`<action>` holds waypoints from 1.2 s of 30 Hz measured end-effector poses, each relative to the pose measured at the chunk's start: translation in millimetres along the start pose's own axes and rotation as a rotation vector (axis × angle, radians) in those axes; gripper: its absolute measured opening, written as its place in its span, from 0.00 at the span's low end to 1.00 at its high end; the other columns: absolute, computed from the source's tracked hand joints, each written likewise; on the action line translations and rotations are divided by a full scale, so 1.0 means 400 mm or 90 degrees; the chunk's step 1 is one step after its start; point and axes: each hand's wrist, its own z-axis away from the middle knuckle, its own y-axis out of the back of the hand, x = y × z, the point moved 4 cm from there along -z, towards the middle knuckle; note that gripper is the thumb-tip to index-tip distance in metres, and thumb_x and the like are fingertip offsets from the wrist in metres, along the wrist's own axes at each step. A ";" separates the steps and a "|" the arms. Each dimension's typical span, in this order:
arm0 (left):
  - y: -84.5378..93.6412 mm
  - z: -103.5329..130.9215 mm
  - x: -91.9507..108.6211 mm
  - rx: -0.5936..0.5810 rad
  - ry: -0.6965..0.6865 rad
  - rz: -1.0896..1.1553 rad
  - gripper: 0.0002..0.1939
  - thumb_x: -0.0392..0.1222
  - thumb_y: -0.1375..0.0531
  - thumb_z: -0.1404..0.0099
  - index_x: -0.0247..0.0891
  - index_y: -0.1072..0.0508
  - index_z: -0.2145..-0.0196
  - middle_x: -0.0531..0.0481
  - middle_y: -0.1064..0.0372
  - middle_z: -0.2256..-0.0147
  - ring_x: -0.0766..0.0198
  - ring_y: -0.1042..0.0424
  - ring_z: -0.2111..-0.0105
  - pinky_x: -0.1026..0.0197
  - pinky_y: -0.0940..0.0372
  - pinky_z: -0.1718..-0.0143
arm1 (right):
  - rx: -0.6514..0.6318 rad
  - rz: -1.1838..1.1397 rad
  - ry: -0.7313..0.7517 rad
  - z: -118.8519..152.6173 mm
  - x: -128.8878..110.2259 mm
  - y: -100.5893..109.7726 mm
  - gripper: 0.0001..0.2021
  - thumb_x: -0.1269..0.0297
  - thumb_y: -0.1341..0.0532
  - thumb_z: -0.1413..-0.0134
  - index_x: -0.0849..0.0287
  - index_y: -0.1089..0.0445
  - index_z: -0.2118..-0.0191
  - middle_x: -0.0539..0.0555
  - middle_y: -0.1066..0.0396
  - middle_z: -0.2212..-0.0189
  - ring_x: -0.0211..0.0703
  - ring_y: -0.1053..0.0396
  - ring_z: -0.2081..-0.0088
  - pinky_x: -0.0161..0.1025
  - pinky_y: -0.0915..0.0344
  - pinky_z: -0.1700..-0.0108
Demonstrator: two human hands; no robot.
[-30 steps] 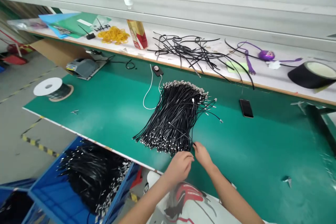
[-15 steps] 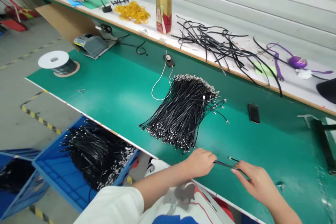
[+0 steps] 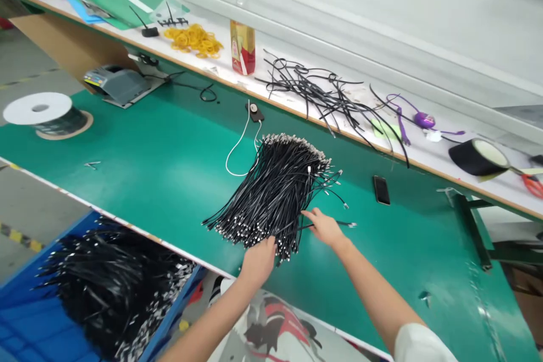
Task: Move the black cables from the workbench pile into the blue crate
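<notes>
A large bundle of black cables (image 3: pixel 275 186) with silvery connectors at both ends lies on the green table. My left hand (image 3: pixel 259 260) is closed at the bundle's near edge, gripping one end of a single black cable. That cable (image 3: pixel 341 224) runs across the bundle's lower right to my right hand (image 3: pixel 326 227), whose fingers are closed around it. Its connector end sticks out to the right of that hand. The fingertips of my left hand are partly hidden behind the hand itself.
A blue crate (image 3: pixel 25 305) full of black cables stands below the table's front edge. On the table lie a cable spool (image 3: pixel 40 108), a phone (image 3: pixel 381 190) and a white cord (image 3: pixel 229 161). The shelf (image 3: pixel 292 103) carries loose black strips, yellow bands and tape.
Both hands have moved left and away from my body with the cable, from the front edge to the bundle. The view has swung right.
</notes>
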 end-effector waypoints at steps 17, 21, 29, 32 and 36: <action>0.003 -0.078 -0.073 0.154 -0.123 -0.130 0.17 0.35 0.55 0.24 0.39 0.27 0.60 0.46 0.26 0.64 0.57 0.24 0.63 0.58 0.32 0.63 | 0.062 0.087 0.285 -0.178 0.019 0.105 0.10 0.71 0.42 0.40 0.60 0.29 0.53 0.60 0.28 0.51 0.50 0.30 0.54 0.43 0.33 0.56; 0.033 -0.120 -0.066 0.219 -0.076 -0.178 0.18 0.36 0.57 0.23 0.35 0.27 0.59 0.43 0.28 0.63 0.56 0.25 0.63 0.58 0.34 0.65 | 0.103 0.086 0.357 -0.277 0.006 0.207 0.11 0.74 0.44 0.37 0.59 0.28 0.54 0.60 0.27 0.54 0.51 0.34 0.51 0.45 0.37 0.47; 0.055 -0.166 -0.066 0.150 0.014 -0.250 0.17 0.36 0.54 0.24 0.32 0.26 0.57 0.41 0.28 0.62 0.53 0.25 0.60 0.57 0.34 0.63 | 0.144 -0.022 0.305 -0.380 -0.025 0.236 0.25 0.76 0.33 0.49 0.54 0.29 0.44 0.62 0.39 0.33 0.63 0.47 0.33 0.62 0.52 0.31; 0.054 -0.146 -0.080 0.191 -0.014 -0.252 0.17 0.41 0.50 0.25 0.32 0.25 0.52 0.38 0.27 0.56 0.49 0.26 0.54 0.52 0.32 0.58 | 0.209 -0.336 0.044 -0.331 0.011 0.161 0.37 0.77 0.33 0.53 0.50 0.35 0.36 0.57 0.47 0.28 0.60 0.54 0.28 0.58 0.59 0.27; 0.112 -0.159 -0.140 0.297 0.002 -0.171 0.28 0.55 0.52 0.25 0.31 0.31 0.41 0.31 0.31 0.43 0.42 0.31 0.44 0.45 0.34 0.46 | 0.260 -0.744 -0.464 -0.213 0.065 -0.028 0.33 0.61 0.42 0.40 0.64 0.44 0.31 0.70 0.47 0.29 0.61 0.48 0.29 0.57 0.48 0.29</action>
